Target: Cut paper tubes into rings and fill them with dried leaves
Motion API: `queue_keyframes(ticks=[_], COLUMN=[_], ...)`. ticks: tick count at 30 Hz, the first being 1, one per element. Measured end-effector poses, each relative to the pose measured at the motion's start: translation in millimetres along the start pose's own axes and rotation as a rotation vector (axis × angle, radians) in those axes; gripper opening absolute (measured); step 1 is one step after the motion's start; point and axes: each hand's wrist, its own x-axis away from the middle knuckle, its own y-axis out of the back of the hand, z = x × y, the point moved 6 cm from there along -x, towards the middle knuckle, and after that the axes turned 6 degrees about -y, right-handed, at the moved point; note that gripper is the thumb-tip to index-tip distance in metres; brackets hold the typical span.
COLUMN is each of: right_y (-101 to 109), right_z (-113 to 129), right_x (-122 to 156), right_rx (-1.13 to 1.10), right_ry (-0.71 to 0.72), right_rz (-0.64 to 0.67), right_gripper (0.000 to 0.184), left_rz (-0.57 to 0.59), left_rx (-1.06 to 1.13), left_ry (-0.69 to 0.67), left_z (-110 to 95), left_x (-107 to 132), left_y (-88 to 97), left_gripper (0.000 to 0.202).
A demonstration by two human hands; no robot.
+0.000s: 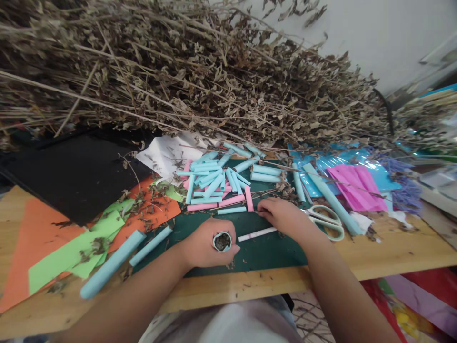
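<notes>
My left hand is wrapped round an upright paper tube with a pale blue rim. Crumbled dried leaves fill the tube's open top. To the right, my right hand rests low over the green cutting mat, its fingers bent together at the end of a pink paper roll. What its fingertips hold, if anything, is hidden. A thin white stick lies on the mat, one end by my right wrist. Beyond both hands is a heap of short blue paper rolls, with several pink ones among them.
A large pile of dried plants spans the back. Left are a black sheet, orange paper, green strips and a long blue tube. Right are scissors, pink paper and a blue packet.
</notes>
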Motion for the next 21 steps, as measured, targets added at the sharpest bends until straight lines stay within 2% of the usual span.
queue_keyframes(ticks=[3, 5, 7, 10, 12, 14, 17, 21], right_y=[7, 17, 31, 51, 57, 56, 49, 42], right_z=[2, 8, 17, 35, 49, 63, 80, 91], right_x=[2, 7, 11, 14, 9, 1, -5, 2], right_rx=[-0.064, -0.209, -0.457, -0.966, -1.288, -1.500, -1.597, -1.424], right_ry=[0.024, 0.076, 0.165, 0.369, 0.483, 0.528, 0.549, 0.614], right_rz=[-0.040, -0.093, -0.167, -0.253, -0.224, -0.150, -0.064, -0.077], right_gripper=[0.016, 0.015, 0.010, 0.005, 0.010, 0.013, 0.008, 0.004], left_rz=[-0.006, -0.009, -0.011, -0.029, -0.043, -0.045, -0.051, -0.024], left_rx=[-0.004, 0.004, 0.021, 0.057, 0.068, 0.071, 0.076, 0.061], left_ry=[0.003, 0.023, 0.055, 0.098, 0.111, 0.119, 0.129, 0.149], left_z=[0, 1, 3, 7, 9, 11, 12, 12], left_x=[0, 0, 0, 1, 1, 1, 2, 2], left_y=[0.2, 0.0, -0.3, -0.2, -0.1, -0.6, -0.7, -1.6], left_gripper=[0.013, 0.012, 0.013, 0.013, 0.013, 0.012, 0.013, 0.015])
